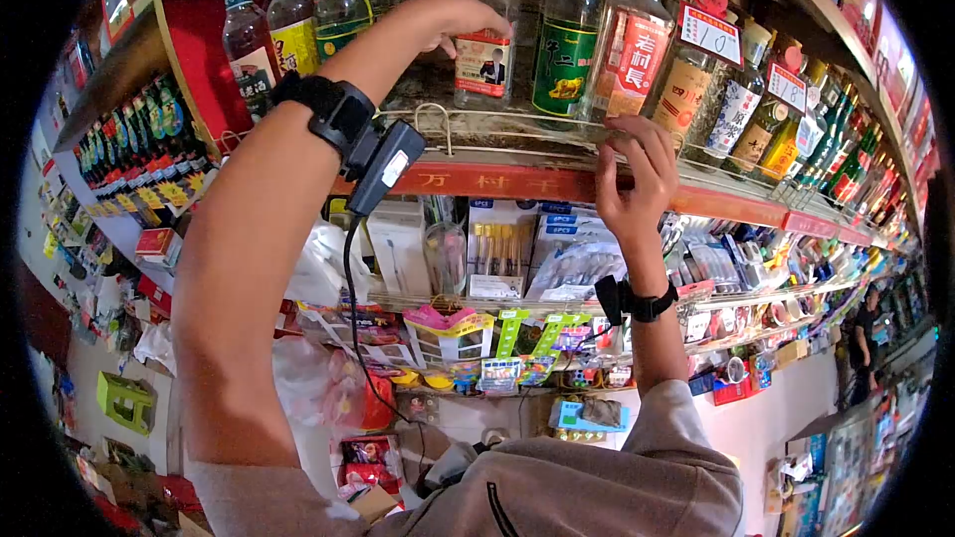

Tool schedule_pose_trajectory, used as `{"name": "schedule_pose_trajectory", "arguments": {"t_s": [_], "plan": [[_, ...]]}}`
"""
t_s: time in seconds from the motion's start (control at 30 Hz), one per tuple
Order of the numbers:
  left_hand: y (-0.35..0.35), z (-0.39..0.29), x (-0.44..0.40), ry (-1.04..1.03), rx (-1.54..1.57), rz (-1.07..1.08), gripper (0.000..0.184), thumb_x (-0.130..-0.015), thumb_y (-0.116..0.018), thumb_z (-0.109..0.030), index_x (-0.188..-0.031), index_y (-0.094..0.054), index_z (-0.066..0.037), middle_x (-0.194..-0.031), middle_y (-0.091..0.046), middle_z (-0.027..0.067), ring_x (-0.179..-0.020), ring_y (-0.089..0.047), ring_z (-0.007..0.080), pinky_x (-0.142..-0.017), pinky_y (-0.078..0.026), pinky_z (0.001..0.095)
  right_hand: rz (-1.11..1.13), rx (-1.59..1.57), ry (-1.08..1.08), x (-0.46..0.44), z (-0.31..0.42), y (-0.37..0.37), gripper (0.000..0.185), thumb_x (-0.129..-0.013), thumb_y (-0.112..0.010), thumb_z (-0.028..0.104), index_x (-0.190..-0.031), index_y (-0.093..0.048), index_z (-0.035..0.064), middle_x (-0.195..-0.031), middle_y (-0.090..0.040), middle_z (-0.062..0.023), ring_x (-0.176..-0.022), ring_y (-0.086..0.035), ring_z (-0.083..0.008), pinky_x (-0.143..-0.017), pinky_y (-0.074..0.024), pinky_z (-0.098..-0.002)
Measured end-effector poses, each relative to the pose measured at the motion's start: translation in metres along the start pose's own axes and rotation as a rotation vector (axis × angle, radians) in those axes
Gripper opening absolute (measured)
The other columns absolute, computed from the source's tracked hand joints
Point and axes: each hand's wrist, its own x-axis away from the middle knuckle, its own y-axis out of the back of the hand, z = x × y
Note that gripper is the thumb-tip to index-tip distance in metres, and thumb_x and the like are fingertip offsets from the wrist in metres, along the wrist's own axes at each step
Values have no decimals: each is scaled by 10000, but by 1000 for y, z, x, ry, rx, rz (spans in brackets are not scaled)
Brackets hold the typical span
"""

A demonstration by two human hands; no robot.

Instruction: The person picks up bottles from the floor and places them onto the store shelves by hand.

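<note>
On the top shelf stands a clear bottle with a red-and-white label point(484, 68). My left hand point(456, 15) reaches over to it, its fingers bent against the upper part of the glass; some fingertips are hidden. To the right is a clear bottle with a green label point(565, 65), and beside that a bottle with a red-and-white label point(630, 60). My right hand point(642, 174) is at the shelf's front edge below these, its curled fingers hooked on the wire rail point(527, 151). Both wrists wear black straps, the left one with a small black device and cable.
More bottles point(761, 114) with price cards line the shelf to the right. Lower shelves hold packaged brushes point(497, 244) and small goods. A red shelf strip point(477, 180) runs along the front. A green stool point(125, 401) is at lower left; a person point(863, 343) stands far right.
</note>
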Motion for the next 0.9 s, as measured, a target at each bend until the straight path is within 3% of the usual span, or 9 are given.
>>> {"name": "schedule_pose_trajectory", "arguments": {"t_s": [0.13,0.2,0.33,0.37,0.43,0.53,0.63,0.83,0.9], "plan": [[-10,2,-18,-32,-28,-28,473,-742,-843,-343,-1041,-702,-4,-965,-730,119,-808,-736,236,-623,-609,354,5,0,0,-2,4,-1,96,-764,-669,1,-860,-669,-3,-1020,-688,-152,-1008,-642,-362,-894,-509,-435],[-19,3,-33,22,-16,-36,654,-737,-868,-343,-1170,-638,88,-1163,-682,238,-918,-730,385,-704,-644,509,15,17,2,-1,4,-2,92,-765,-666,3,-856,-670,-5,-1019,-690,-152,-1006,-645,-363,-895,-509,-436],[-31,3,-61,16,-138,-53,696,-799,-831,-389,-1275,-607,67,-1269,-632,269,-889,-727,433,-718,-650,515,23,41,6,0,1,-3,97,-768,-658,19,-858,-679,-8,-1019,-697,-146,-999,-651,-362,-889,-508,-433],[-32,4,-64,17,-134,-54,696,-799,-831,-389,-1275,-607,67,-1269,-632,269,-889,-727,433,-718,-650,515,19,39,5,0,0,-4,103,-767,-656,23,-862,-681,-9,-1020,-698,-146,-995,-653,-362,-886,-508,-432],[-35,5,-71,-23,-98,-39,587,-815,-812,-355,-1202,-641,51,-1107,-702,220,-908,-722,384,-687,-641,502,20,40,21,0,0,-5,103,-767,-650,25,-858,-680,-13,-1023,-699,-151,-984,-657,-361,-878,-508,-426],[-39,8,-85,18,-79,5,711,-824,-811,-396,-1320,-578,58,-1255,-636,278,-871,-726,445,-701,-643,522,27,50,12,0,0,-5,101,-765,-645,20,-853,-677,-18,-1025,-699,-154,-975,-659,-359,-872,-507,-423],[-46,10,-101,26,-124,30,666,-841,-785,-401,-1316,-580,20,-1162,-691,194,-943,-715,384,-700,-638,508,35,52,19,1,-1,-5,103,-761,-644,18,-850,-676,-22,-1025,-699,-153,-971,-658,-358,-863,-507,-421],[-49,6,-97,99,-147,1,664,-859,-747,-483,-1351,-593,-65,-1246,-662,176,-999,-698,381,-716,-635,503,45,84,11,0,1,-4,101,-749,-646,20,-839,-670,-18,-1020,-694,-149,-958,-656,-355,-849,-504,-415],[-48,9,-97,49,-134,11,601,-902,-708,-432,-1313,-604,-7,-1223,-660,230,-919,-709,420,-679,-625,550,38,77,17,0,1,-4,110,-743,-646,19,-845,-669,-14,-1015,-691,-148,-942,-654,-349,-833,-500,-412]]}}
